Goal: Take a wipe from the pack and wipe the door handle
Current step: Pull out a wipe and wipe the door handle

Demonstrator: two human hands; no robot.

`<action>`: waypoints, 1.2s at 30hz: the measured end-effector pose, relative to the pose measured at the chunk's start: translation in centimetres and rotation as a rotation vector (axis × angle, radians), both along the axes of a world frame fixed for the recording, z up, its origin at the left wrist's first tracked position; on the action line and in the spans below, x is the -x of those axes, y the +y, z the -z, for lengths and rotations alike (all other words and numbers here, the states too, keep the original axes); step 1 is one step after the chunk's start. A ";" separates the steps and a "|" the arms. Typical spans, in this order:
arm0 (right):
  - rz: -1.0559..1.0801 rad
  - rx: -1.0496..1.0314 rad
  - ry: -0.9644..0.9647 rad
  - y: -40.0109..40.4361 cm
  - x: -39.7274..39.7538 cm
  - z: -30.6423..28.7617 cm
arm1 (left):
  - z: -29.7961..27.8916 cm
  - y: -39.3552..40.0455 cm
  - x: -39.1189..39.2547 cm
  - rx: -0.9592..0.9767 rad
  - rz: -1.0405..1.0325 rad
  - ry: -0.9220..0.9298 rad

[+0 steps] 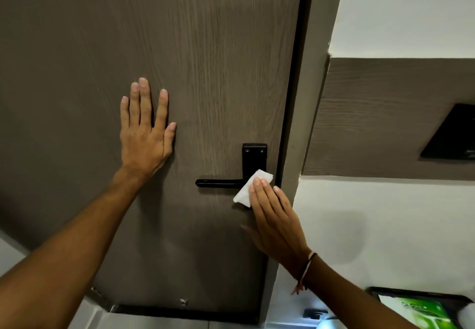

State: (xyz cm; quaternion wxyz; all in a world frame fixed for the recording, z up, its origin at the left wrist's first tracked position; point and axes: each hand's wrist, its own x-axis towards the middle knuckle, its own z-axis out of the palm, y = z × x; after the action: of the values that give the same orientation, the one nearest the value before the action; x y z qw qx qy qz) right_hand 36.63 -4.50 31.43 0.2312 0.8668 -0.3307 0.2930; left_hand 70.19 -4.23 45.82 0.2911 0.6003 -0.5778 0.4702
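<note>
A black lever door handle [218, 182] with its black backplate [254, 156] is mounted on a brown wood-grain door [205, 58]. My right hand [272, 215] presses a white wipe [248, 190] flat against the lower part of the backplate, where the lever joins it; the fingers lie extended over the wipe. My left hand [145, 128] rests flat and open on the door, to the left of and above the handle. A green and white pack [421, 310], possibly the wipe pack, shows at the bottom right corner.
The door frame [305, 97] runs down right of the handle. A white wall with a brown panel [385, 123] holds a black plate [452, 133]. A dark tray [385, 291] sits under the green pack. Pale floor shows below the door.
</note>
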 end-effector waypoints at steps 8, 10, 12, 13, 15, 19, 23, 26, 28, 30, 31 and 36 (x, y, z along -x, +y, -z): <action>-0.033 0.015 -0.003 0.5 -1.9 -2.5 | 0.0 -0.3 -0.4 0.021 0.008 -0.014; -0.057 0.006 -0.019 0.5 -1.3 -3.2 | 0.0 -0.3 -0.3 0.024 -0.002 -0.022; -0.079 -0.009 -0.017 0.6 -1.2 -3.8 | 0.0 -0.3 -0.1 0.019 -0.007 -0.019; -0.085 -0.030 -0.010 0.7 -1.7 -4.3 | -0.1 -0.2 0.0 0.013 -0.008 -0.013; -0.076 -0.077 0.024 0.9 -3.3 -5.3 | -0.1 -0.1 -0.1 0.002 -0.006 -0.009; -0.044 -0.093 0.018 1.4 -3.2 -5.1 | -0.1 -0.1 -0.4 0.010 -0.007 -0.028; 0.025 -0.064 -0.091 2.1 -2.0 -2.6 | -0.1 -0.1 0.1 -0.003 -0.018 -0.012; 0.125 -0.113 -0.213 3.4 -3.8 -1.9 | -0.1 0.3 0.5 -0.029 -0.032 0.025; 0.168 -0.171 -0.310 4.3 -5.4 -2.0 | -0.5 0.9 1.1 -0.060 -0.028 0.050; 0.156 -0.247 -0.476 5.1 -6.8 -2.2 | -0.9 1.9 2.3 -0.081 0.000 0.091; 0.144 -0.318 -0.597 5.3 -7.2 -2.5 | -1.0 2.7 3.2 -0.076 0.037 0.140; 0.037 -0.760 -1.228 6.6 -8.3 -6.0 | 1.6 8.3 10.0 0.105 0.243 0.596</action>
State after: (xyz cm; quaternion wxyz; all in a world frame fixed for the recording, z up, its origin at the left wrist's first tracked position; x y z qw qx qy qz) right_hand 44.89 2.06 37.47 -0.3090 0.5605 -0.4945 0.5881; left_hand 60.20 4.05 44.18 0.5320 0.6223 -0.5096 0.2646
